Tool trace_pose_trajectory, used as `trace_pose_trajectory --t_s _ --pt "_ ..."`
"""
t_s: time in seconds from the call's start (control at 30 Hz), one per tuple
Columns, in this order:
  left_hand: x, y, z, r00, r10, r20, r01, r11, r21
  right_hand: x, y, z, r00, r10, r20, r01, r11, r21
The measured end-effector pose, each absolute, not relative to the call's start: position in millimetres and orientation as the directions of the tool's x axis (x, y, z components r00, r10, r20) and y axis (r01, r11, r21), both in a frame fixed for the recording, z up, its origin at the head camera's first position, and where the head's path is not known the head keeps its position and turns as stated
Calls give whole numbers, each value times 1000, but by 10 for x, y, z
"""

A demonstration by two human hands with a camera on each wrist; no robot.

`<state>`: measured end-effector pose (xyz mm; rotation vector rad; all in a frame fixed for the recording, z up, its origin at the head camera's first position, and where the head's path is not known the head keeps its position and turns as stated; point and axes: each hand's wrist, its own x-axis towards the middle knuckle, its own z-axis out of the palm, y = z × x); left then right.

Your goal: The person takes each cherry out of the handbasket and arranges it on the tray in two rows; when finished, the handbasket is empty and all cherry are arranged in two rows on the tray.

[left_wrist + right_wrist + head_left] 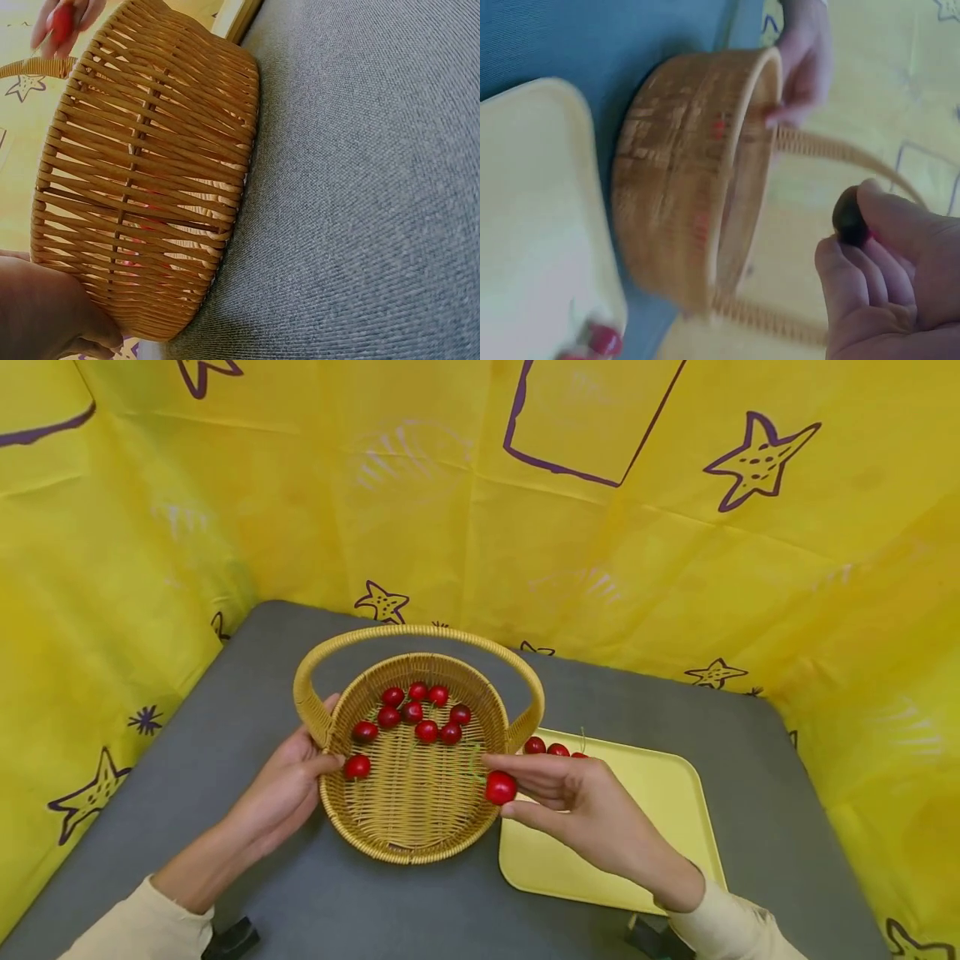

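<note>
Grey table [352, 910]; on it, wicker basket [405, 797]; yellow tray [663, 802]

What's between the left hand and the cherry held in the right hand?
The basket, with several cherries in it, lies between the left hand and the held cherry, as the head view shows.

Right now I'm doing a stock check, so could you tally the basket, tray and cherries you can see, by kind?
Basket: 1
Tray: 1
Cherries: 14 visible (10 in the basket, 3 on the tray, 1 in the right grip)
Total: 16; the right grip may hide more cherries.
</note>
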<state>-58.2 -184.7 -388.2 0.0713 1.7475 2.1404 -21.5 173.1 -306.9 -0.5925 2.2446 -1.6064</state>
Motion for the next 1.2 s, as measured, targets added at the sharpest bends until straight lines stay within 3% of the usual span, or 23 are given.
trace_pose_trajectory --t_s 0.23,0.47,0.93,1.2 --pt "-579 -1851 -3905 -929 321 -182 -245 -166 955 -117 2362 -3148 -942 -328 74 -176 291 -940" --pt "-573 -1872 -3903 -930 318 -184 -248 -174 953 -177 2742 -3449 -993 -117 28 -74 408 -910" --pt "-561 -1873 -3932 -927 323 -192 -258 -176 950 -384 3004 -4061 -997 -5 -76 65 450 -890" --pt "-571 -1864 -3936 -929 331 -166 -237 -186 954 -448 3027 -4191 -998 14 -64 62 523 -850"
